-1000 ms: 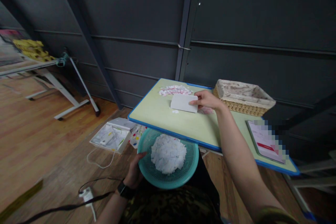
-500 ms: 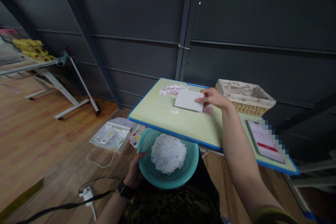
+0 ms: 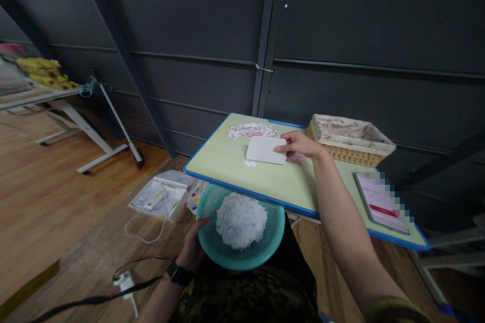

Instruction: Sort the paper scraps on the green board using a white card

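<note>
In my right hand (image 3: 297, 145) is a flat white rectangular card or scraper (image 3: 265, 150), pinched at its right end and held low over the green tabletop (image 3: 282, 186). A few white paper scraps (image 3: 250, 163) lie at its near edge. Behind it spreads a pile of white and pink paper scraps (image 3: 252, 130). My left hand (image 3: 194, 245) grips the left rim of a teal plastic basket (image 3: 271, 252) below the table's front edge. White paper scraps (image 3: 241, 222) are heaped inside this basket.
A cloth-lined wicker basket (image 3: 348, 136) and a phone or tablet (image 3: 381, 204) stand at the table's right. On the floor to the left are an open white box (image 3: 157, 197), a power strip (image 3: 125, 282) and cables. A dark panelled wall (image 3: 197, 25) rises behind.
My right hand has moved the white card slightly left and toward me, close to the few loose scraps. My left hand still holds the teal basket.
</note>
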The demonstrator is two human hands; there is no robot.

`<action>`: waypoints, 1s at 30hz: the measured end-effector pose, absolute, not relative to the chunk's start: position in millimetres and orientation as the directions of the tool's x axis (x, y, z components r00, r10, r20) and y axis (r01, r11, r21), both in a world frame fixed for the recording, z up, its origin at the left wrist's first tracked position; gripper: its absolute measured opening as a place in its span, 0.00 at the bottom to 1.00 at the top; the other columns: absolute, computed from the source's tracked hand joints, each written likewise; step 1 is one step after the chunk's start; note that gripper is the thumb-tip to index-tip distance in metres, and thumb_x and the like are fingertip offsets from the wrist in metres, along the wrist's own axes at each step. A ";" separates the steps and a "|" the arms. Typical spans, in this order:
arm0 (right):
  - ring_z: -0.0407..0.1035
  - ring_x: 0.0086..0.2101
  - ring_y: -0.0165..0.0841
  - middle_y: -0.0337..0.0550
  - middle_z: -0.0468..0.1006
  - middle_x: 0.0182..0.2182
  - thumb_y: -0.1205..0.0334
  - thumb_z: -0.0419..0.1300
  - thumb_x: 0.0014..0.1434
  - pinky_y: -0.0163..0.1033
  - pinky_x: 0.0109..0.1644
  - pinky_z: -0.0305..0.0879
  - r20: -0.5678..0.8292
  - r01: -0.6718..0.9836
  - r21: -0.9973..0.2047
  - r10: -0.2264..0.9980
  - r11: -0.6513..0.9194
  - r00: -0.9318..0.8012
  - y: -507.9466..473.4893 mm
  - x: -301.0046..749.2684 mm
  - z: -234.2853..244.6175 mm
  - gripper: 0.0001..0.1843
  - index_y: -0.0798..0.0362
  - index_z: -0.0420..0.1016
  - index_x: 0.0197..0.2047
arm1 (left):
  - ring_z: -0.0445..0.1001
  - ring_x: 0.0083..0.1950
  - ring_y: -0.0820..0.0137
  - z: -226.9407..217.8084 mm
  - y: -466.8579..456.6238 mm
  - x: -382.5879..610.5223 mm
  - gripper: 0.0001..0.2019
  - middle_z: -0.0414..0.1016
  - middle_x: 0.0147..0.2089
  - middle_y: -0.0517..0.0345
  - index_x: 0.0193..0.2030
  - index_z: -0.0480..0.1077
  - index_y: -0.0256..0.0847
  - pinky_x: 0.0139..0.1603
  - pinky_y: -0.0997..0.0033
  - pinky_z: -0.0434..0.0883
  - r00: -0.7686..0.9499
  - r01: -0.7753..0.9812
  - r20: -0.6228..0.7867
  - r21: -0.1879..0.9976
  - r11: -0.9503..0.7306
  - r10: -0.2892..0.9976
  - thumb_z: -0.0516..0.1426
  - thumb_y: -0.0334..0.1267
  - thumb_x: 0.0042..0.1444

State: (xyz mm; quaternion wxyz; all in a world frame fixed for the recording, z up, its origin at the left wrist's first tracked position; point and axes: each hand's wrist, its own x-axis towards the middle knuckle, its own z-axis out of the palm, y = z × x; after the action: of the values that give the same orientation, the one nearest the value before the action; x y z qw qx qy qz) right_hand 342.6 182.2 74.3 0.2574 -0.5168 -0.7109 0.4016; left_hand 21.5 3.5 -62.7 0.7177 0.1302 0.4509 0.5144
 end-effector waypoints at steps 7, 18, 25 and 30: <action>0.64 0.19 0.24 0.35 0.69 0.18 0.51 0.69 0.39 0.30 0.21 0.62 -0.064 0.494 -0.858 0.925 0.141 -0.375 184.0 329.9 66.4 0.20 0.57 0.68 0.25 | 0.79 0.28 0.61 -61.1 6.0 17.9 0.05 0.83 0.28 0.54 0.28 0.76 0.35 0.36 0.63 0.75 0.032 -0.583 -0.507 0.691 0.428 0.862 0.62 0.35 0.43; 0.67 0.23 0.26 0.38 0.73 0.23 0.52 0.71 0.36 0.32 0.26 0.67 -0.072 0.331 -0.943 0.947 0.038 -0.314 184.2 340.2 70.8 0.21 0.58 0.72 0.29 | 0.80 0.31 0.59 -51.1 4.6 17.2 0.10 0.81 0.24 0.55 0.35 0.76 0.34 0.40 0.60 0.74 0.024 -0.553 -0.526 0.701 0.450 0.850 0.60 0.35 0.45; 0.62 0.17 0.23 0.35 0.69 0.18 0.55 0.72 0.36 0.29 0.18 0.59 -0.153 0.411 -0.910 0.967 -0.058 -0.204 187.6 357.9 65.3 0.20 0.57 0.68 0.26 | 0.80 0.33 0.59 -46.6 5.0 17.3 0.07 0.83 0.30 0.52 0.33 0.75 0.33 0.40 0.63 0.75 0.042 -0.546 -0.519 0.704 0.454 0.854 0.58 0.32 0.48; 0.65 0.18 0.24 0.37 0.71 0.19 0.56 0.71 0.37 0.28 0.19 0.63 -0.189 0.387 -0.921 0.925 -0.051 -0.329 185.5 336.5 61.6 0.19 0.58 0.69 0.26 | 0.81 0.33 0.60 -42.0 5.0 18.0 0.07 0.83 0.30 0.53 0.34 0.75 0.33 0.38 0.65 0.76 0.006 -0.534 -0.535 0.713 0.455 0.845 0.57 0.30 0.50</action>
State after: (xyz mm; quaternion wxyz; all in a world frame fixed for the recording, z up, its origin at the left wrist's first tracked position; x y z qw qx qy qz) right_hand 336.5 185.5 61.6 0.2639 -0.5155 -0.6365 0.5095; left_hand 18.0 5.0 -42.0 0.6918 0.1559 0.4990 0.4981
